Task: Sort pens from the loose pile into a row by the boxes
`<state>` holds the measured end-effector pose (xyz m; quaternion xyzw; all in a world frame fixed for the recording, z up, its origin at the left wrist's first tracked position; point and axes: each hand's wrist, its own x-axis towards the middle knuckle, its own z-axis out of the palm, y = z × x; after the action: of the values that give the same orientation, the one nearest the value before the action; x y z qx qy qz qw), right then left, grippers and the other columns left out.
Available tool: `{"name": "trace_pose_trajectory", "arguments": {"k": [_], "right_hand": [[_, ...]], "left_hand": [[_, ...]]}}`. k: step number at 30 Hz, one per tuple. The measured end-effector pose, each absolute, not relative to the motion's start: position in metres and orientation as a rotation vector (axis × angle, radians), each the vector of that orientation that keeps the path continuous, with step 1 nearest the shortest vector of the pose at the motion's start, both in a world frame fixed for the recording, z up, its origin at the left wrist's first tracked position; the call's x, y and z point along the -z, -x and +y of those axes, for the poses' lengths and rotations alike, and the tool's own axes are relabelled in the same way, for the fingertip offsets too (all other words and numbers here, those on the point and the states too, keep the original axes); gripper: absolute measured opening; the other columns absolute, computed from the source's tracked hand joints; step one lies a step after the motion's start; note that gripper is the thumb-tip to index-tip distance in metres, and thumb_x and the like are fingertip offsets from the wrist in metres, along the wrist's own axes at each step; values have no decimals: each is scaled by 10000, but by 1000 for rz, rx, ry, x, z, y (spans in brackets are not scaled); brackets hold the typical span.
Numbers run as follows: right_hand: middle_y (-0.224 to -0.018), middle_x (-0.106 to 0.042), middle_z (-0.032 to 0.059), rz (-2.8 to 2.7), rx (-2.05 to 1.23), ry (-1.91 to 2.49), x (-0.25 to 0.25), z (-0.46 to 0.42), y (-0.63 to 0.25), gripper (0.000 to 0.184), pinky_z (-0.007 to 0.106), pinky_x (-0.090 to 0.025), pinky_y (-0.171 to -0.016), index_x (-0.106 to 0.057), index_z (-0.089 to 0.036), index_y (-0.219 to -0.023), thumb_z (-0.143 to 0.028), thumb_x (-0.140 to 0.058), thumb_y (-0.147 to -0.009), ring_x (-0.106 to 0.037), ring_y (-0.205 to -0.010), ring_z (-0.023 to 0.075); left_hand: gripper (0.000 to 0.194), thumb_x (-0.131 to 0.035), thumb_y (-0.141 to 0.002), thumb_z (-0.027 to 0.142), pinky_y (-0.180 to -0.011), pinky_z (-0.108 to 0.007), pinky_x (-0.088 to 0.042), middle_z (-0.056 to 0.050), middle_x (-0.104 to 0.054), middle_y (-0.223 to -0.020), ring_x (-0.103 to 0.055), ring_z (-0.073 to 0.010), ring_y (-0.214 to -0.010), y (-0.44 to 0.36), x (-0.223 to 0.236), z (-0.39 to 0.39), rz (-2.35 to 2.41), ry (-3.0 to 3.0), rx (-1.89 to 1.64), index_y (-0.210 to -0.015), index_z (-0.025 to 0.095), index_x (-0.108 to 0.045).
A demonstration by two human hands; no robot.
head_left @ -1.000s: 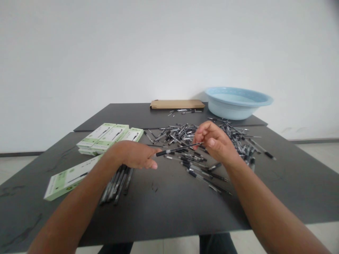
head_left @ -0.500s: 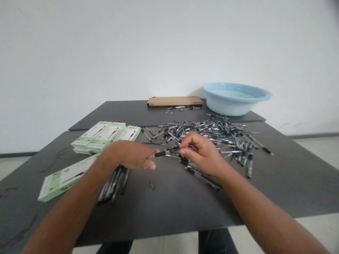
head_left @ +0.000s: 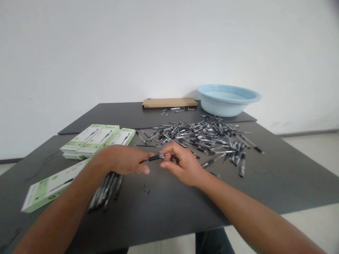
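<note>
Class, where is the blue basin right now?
In the head view, the blue basin stands at the far right of the table, just right of the flat cardboard piece.

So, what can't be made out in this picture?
All in the head view:
Right end of the held pen: covered by the right hand.
Far ends of the lined-up pens: behind the left hand.
Small print on the green-and-white pen boxes: too small and blurred.
Near inside of the blue basin: behind its rim.
Person's legs: hidden by the table, cut off by the bottom edge.

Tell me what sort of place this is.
Probably a simple packing workspace: loose pens heaped on a dark table, printed pen boxes, and a blue basin by a plain wall.
</note>
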<state>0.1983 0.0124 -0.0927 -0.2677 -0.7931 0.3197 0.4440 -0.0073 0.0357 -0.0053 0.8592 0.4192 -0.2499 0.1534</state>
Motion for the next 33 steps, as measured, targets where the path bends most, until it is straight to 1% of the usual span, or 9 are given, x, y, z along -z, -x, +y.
{"name": "trace_pose_trajectory", "arguments": {"k": [3, 8, 11, 15, 18, 20, 22, 28, 33], "right_hand": [[-725, -580, -26, -2112, -875, 665, 94, 16, -200, 319, 231, -394, -580, -490, -213, -1133, -323, -616, -861, -546, -632, 128], [-713, -613, -8, -2351, -683, 769, 97, 16, -197, 197, 238, -357, -580, -585, -199, -1043, -286, -596, -867, -545, -611, 129], [-750, -650, 15, -2407, -580, 884, 93, 20, -200, 197, 244, -337, -584, -602, -207, -1041, -292, -599, -862, -559, -648, 147], [-805, -676, 26, -2332, -406, 1281, 82, 51, -236, 197, 242, -341, -595, -606, -219, -1056, -312, -538, -896, -575, -676, 152], [-916, -694, 55, -2198, -109, 1756, 77, 87, -280, 227, 256, -388, -692, -620, -209, -1045, -318, -463, -922, -605, -817, 179], [-930, -691, 119, -2146, -43, 1894, 79, 107, -306, 233, 294, -398, -726, -649, -157, -976, -271, -459, -905, -608, -864, 227], [-954, -687, 141, -2154, -26, 1952, 86, 121, -322, 241, 307, -408, -748, -669, -144, -946, -253, -461, -892, -609, -882, 240], [-1148, -634, 83, -2361, -94, 1904, 113, 134, -327, 243, 297, -401, -881, -690, -225, -1040, -288, -574, -836, -557, -1056, 224], [-1141, -608, 97, -2401, -95, 1936, 116, 137, -339, 250, 355, -405, -895, -693, -245, -1039, -240, -537, -844, -537, -1083, 253]], "left_hand": [[569, -469, -911, 436, -830, -315, -479, -152, -628, -1265, -626, -285, -1051, 7, 1, 35, 1277, -2370, 817, -1404, 153, -439], [575, -461, -917, 444, -917, -334, -448, -146, -554, -1360, -559, -292, -1167, 7, -2, 35, 1296, -2354, 801, -1416, 159, -425], [588, -465, -911, 435, -909, -350, -454, -148, -581, -1329, -584, -295, -1132, 9, -1, 36, 1286, -2355, 785, -1428, 159, -409], [605, -439, -909, 448, -906, -369, -458, -161, -581, -1326, -600, -301, -1106, 12, -1, 36, 1275, -2388, 789, -1433, 148, -404], [640, -424, -908, 472, -933, -372, -446, -168, -547, -1361, -568, -303, -1159, 12, -2, 35, 1285, -2398, 808, -1455, 144, -370], [653, -416, -908, 482, -934, -377, -446, -168, -540, -1368, -561, -304, -1169, 11, -1, 36, 1296, -2389, 826, -1466, 149, -350], [666, -416, -906, 488, -935, -382, -444, -170, -528, -1379, -558, -307, -1173, 11, 0, 36, 1300, -2379, 830, -1475, 152, -333], [658, -439, -887, 459, -896, -383, -457, -178, -564, -1340, -591, -320, -1118, 12, 4, 38, 1286, -2389, 757, -1464, 151, -363], [641, -443, -899, 441, -878, -411, -472, -188, -587, -1309, -602, -339, -1099, 9, 3, 36, 1288, -2358, 788, -1463, 147, -365]]}}
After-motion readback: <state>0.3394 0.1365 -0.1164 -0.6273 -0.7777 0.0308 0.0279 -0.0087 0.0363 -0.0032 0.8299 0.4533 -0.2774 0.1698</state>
